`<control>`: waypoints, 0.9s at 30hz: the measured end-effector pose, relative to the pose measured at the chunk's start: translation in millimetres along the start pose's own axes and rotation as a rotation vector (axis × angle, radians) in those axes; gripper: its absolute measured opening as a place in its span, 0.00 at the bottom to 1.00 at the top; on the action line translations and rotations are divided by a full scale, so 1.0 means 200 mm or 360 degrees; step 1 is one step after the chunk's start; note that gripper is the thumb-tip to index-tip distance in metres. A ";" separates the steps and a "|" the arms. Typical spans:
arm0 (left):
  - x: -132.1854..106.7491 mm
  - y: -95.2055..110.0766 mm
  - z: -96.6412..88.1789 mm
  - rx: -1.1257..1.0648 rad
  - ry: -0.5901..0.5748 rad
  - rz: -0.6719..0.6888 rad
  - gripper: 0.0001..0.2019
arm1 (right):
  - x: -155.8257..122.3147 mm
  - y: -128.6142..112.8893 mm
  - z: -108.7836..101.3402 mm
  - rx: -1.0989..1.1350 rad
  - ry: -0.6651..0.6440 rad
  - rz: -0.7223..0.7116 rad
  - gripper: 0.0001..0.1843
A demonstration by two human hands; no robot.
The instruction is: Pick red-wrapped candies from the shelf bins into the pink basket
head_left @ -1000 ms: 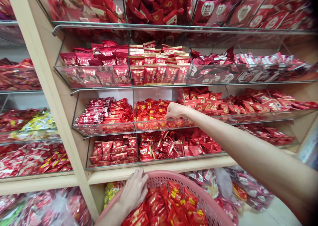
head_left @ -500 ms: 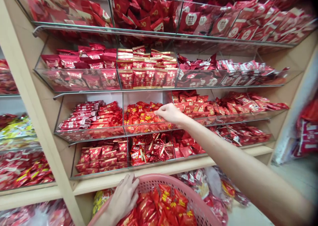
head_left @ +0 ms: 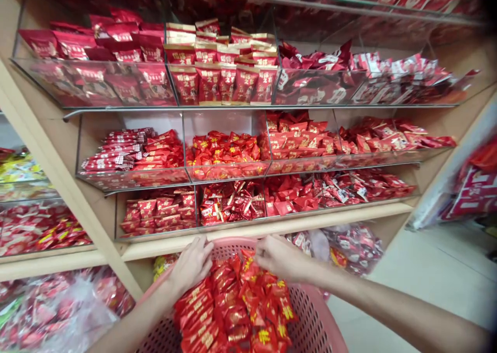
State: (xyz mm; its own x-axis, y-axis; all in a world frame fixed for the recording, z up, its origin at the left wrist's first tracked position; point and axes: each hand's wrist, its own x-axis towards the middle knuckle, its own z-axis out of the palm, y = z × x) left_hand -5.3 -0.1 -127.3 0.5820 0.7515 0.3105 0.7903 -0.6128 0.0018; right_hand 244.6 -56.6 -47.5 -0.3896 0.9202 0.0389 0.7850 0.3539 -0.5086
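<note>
A pink perforated plastic basket [head_left: 314, 319] stands before me, filled with small red candy packets [head_left: 236, 306], some printed in yellow. My left hand [head_left: 194, 264] lies over the basket's left far rim, its fingers curled over the edge. Inside the far right of the basket, my right hand [head_left: 277, 257] is closed, its fingertips pinching at a red packet with yellow print [head_left: 249, 262]. Part of that packet is hidden by the fingers. Straight ahead, a clear bin [head_left: 227, 172] on the shelf contains similar red packets with yellow print.
Clear-fronted bins of red packets [head_left: 233, 84] fill the tiered shelves. A wooden ledge [head_left: 341, 219] runs just behind the basket. Plastic bags of sweets lie below, including a large bag [head_left: 50, 311] at left and another [head_left: 353, 244] at right. Pale floor [head_left: 392, 296] shows at right.
My right hand has come down from the shelf bin into the basket. The view has tilted lower, and more of the basket shows. My left hand stays at the rim.
</note>
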 end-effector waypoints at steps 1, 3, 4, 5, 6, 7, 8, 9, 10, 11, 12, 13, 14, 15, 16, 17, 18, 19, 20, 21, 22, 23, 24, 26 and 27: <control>0.00 0.00 0.00 -0.0004 -0.0001 -0.0002 0.09 | -0.01 0.02 0.04 -0.0125 -0.0024 0.0015 0.11; -0.01 0.00 0.00 0.0008 -0.0002 -0.0004 0.09 | -0.04 0.05 0.12 -0.0244 -0.0119 0.0037 0.11; -0.01 0.00 0.01 0.0023 -0.0004 -0.0003 0.09 | -0.06 0.06 0.15 -0.0255 -0.0175 0.0049 0.10; -0.02 -0.01 0.03 0.0036 -0.0010 0.0001 0.09 | -0.08 0.06 0.19 -0.0258 -0.0224 0.0070 0.10; -0.04 -0.02 0.05 0.0042 -0.0021 0.0008 0.10 | -0.09 0.07 0.22 -0.0261 -0.0271 0.0099 0.10; -0.05 -0.04 0.07 0.0034 -0.0034 0.0012 0.10 | -0.11 0.07 0.24 -0.0268 -0.0298 0.0134 0.10; -0.07 -0.05 0.09 0.0010 -0.0052 0.0007 0.11 | -0.12 0.08 0.27 -0.0269 -0.0312 0.0154 0.09; -0.08 -0.07 0.11 -0.0035 -0.0062 -0.0005 0.11 | -0.14 0.08 0.29 -0.0262 -0.0313 0.0155 0.09; -0.09 -0.08 0.13 -0.0108 -0.0069 -0.0042 0.12 | -0.15 0.09 0.30 -0.0249 -0.0295 0.0144 0.09; -0.11 -0.09 0.14 -0.0192 -0.0080 -0.0088 0.13 | -0.16 0.09 0.31 -0.0233 -0.0259 0.0122 0.09; -0.11 -0.10 0.14 -0.0273 -0.0090 -0.0120 0.13 | -0.16 0.09 0.31 -0.0216 -0.0220 0.0094 0.09; -0.12 -0.11 0.14 -0.0339 -0.0096 -0.0151 0.14 | -0.17 0.09 0.31 -0.0203 -0.0184 0.0078 0.09; -0.12 -0.11 0.13 -0.0389 -0.0100 -0.0173 0.15 | -0.18 0.09 0.31 -0.0193 -0.0158 0.0074 0.09; -0.13 -0.11 0.12 -0.0421 -0.0099 -0.0186 0.15 | -0.18 0.10 0.30 -0.0184 -0.0141 0.0080 0.09; -0.13 -0.11 0.11 -0.0440 -0.0094 -0.0192 0.15 | -0.18 0.10 0.30 -0.0168 -0.0137 0.0090 0.09; -0.13 -0.11 0.10 -0.0451 -0.0087 -0.0193 0.15 | -0.18 0.10 0.29 -0.0143 -0.0141 0.0098 0.09; -0.14 -0.11 0.10 -0.0456 -0.0078 -0.0194 0.16 | -0.18 0.10 0.29 -0.0119 -0.0148 0.0105 0.08; -0.14 -0.11 0.09 -0.0453 -0.0072 -0.0198 0.16 | -0.18 0.11 0.29 -0.0101 -0.0153 0.0109 0.08; -0.14 -0.12 0.09 -0.0443 -0.0068 -0.0207 0.16 | -0.18 0.12 0.29 -0.0094 -0.0159 0.0109 0.08; -0.14 -0.12 0.09 -0.0429 -0.0064 -0.0223 0.16 | -0.18 0.13 0.30 -0.0103 -0.0166 0.0109 0.08; -0.14 -0.12 0.10 -0.0419 -0.0061 -0.0240 0.16 | -0.19 0.15 0.31 -0.0125 -0.0178 0.0113 0.08; -0.14 -0.13 0.10 -0.0415 -0.0056 -0.0253 0.15 | -0.19 0.16 0.32 -0.0162 -0.0189 0.0120 0.08; -0.14 -0.13 0.09 -0.0420 -0.0050 -0.0257 0.15 | -0.20 0.18 0.33 -0.0204 -0.0197 0.0131 0.08; -0.14 -0.13 0.08 -0.0440 -0.0033 -0.0244 0.14 | -0.21 0.20 0.36 -0.0290 -0.0186 0.0155 0.07; -0.14 -0.12 0.08 -0.0447 -0.0024 -0.0240 0.14 | -0.22 0.21 0.37 -0.0331 -0.0175 0.0163 0.07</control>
State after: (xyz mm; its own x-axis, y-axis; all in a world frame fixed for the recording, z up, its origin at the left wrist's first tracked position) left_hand -38.3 -2.2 -150.4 0.4665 0.8414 0.2728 0.7855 -0.5359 0.3096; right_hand 259.5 -94.1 -133.4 -0.3442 0.9332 -0.1033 0.9008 0.2972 -0.3167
